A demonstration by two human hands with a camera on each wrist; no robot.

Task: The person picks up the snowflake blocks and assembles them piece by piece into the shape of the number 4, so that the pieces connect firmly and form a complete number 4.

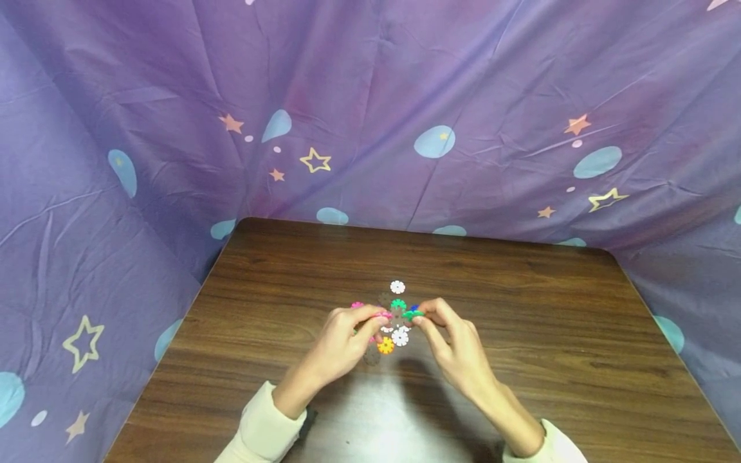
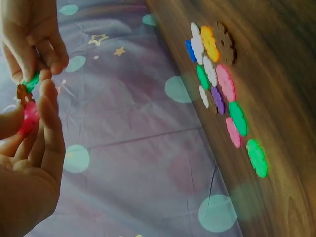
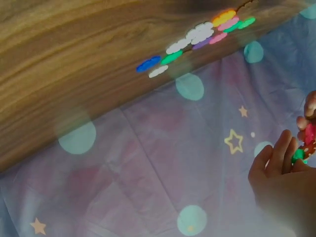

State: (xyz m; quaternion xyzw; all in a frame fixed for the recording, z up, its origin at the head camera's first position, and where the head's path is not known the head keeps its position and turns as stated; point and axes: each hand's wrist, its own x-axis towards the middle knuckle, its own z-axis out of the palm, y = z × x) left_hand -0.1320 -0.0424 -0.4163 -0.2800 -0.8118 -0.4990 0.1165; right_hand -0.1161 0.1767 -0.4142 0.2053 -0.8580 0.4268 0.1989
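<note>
My left hand (image 1: 341, 341) pinches a pink notched disc (image 2: 29, 118) between thumb and fingers. Facing it, my right hand (image 1: 460, 347) pinches a green disc (image 1: 413, 315). A brown disc (image 2: 22, 94) sits between the pink and green ones, and the three appear joined in the left wrist view. Both hands are held above the table, over loose discs. In the right wrist view the green disc (image 3: 298, 156) is partly hidden by the right fingers, and the pink disc (image 3: 310, 133) shows at the frame's edge.
On the wooden table (image 1: 278, 270) lie several loose notched discs, among them a white one (image 1: 397, 287), an orange one (image 1: 385, 345), a blue one (image 3: 148, 63) and a purple one (image 2: 217, 100). A purple patterned cloth (image 1: 359, 96) hangs behind and beside the table.
</note>
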